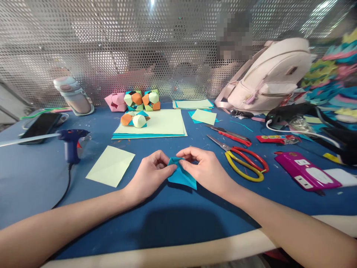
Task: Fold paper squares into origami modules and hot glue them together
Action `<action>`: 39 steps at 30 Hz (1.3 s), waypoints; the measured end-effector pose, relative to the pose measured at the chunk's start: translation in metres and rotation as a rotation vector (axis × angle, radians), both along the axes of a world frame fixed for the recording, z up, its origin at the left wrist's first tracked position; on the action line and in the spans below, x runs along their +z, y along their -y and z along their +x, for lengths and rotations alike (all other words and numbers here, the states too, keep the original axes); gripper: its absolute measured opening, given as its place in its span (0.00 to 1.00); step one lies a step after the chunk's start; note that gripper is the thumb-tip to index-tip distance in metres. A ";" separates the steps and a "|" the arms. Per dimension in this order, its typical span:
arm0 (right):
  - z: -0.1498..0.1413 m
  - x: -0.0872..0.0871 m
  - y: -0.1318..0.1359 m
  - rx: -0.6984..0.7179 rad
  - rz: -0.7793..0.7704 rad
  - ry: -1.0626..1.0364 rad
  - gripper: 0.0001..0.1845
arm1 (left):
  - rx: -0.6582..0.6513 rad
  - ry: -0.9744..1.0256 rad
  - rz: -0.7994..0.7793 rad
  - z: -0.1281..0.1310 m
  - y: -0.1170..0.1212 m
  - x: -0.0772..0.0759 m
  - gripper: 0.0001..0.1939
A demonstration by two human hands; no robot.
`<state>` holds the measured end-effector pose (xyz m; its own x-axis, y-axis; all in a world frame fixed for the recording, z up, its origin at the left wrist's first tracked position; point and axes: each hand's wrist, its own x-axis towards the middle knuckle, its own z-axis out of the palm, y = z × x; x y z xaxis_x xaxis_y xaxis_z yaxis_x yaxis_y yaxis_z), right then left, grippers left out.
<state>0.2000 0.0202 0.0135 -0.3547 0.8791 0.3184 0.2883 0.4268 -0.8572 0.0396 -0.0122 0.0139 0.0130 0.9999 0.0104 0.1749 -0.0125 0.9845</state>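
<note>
Both hands pinch a small blue sheet of origami paper, folded along its top edge, just above the table. My left hand grips its left upper corner between thumb and fingers. On the other side, my right hand holds the top fold with its thumb pressed on the paper. A pale green paper square lies flat to the left of my left hand. Scissors with red and yellow handles rest to the right of my right hand, beside a red utility knife.
Behind my hands, folded paper balls sit on and behind stacked paper sheets. A blue glue gun stands left with its cord trailing. A purple power strip lies right; a backpack leans against the perforated metal panel.
</note>
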 end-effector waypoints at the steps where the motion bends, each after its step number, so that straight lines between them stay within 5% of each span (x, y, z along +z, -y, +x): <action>1: 0.000 0.000 0.000 -0.001 0.008 0.005 0.07 | 0.004 0.001 0.001 0.000 0.000 0.000 0.11; 8: -0.002 0.002 0.003 0.033 0.096 0.055 0.07 | 0.067 -0.037 -0.002 0.001 -0.001 -0.001 0.12; 25: 0.000 0.001 0.002 0.147 0.105 0.035 0.07 | -0.072 -0.078 -0.032 0.001 0.000 -0.004 0.11; 32: 0.002 -0.001 -0.001 0.066 0.216 0.209 0.04 | 0.117 -0.103 0.096 -0.002 -0.001 -0.005 0.10; 39: 0.004 -0.003 0.000 0.073 0.317 0.209 0.09 | 0.119 -0.126 0.109 -0.002 -0.001 -0.007 0.09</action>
